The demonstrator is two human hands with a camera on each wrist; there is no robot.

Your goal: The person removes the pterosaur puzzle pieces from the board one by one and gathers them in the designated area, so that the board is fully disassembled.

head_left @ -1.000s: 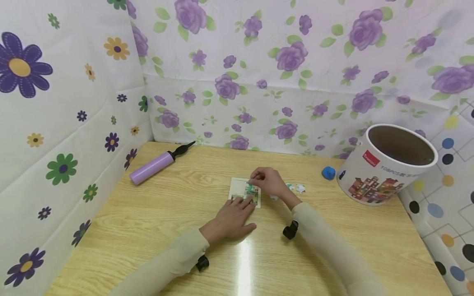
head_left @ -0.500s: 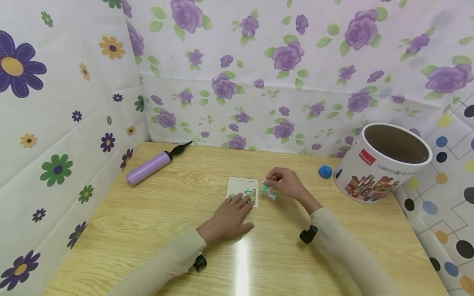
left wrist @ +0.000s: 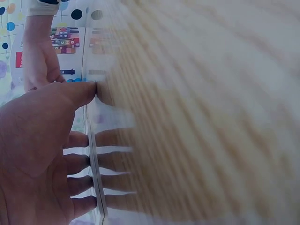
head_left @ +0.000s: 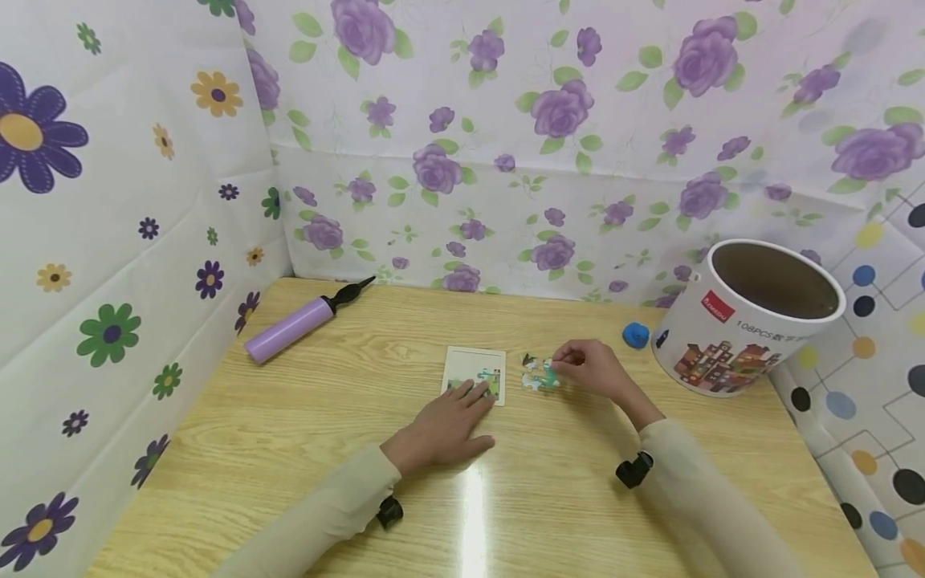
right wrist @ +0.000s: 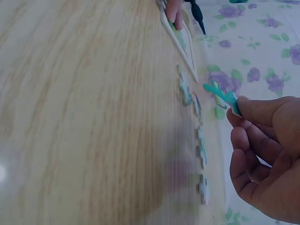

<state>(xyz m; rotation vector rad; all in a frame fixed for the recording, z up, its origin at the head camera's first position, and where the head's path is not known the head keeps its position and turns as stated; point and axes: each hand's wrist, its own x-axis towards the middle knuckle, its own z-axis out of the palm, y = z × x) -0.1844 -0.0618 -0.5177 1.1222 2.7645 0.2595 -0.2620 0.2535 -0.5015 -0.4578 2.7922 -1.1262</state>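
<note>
My left hand [head_left: 446,429] lies with its fingers straight across the lower part of a small white-framed puzzle board [head_left: 462,357]. In the left wrist view the fingers [left wrist: 77,161] reach over the board's edge. Several green pieces fill the board's lower and right side, partly hidden under the fingers; its upper left is bare white. To the right of the board, my right hand [head_left: 596,371] pinches a green jigsaw piece [right wrist: 224,97] between thumb and index finger, raised over the table. Below it several loose jigsaw pieces [right wrist: 201,146] lie on the wood in a row.
A blue toy [head_left: 636,335] sits behind the right hand, beside a large white bucket [head_left: 711,353] with printed buildings. A purple hand pump [head_left: 292,327] with a black nozzle lies at the back left. Flowered cloth [head_left: 462,201] hangs behind the wooden table [head_left: 361,385].
My right hand has moved from over the board to the right, above the loose pieces, carrying the green jigsaw piece. My left hand has stayed on the board. The head view shifted slightly.
</note>
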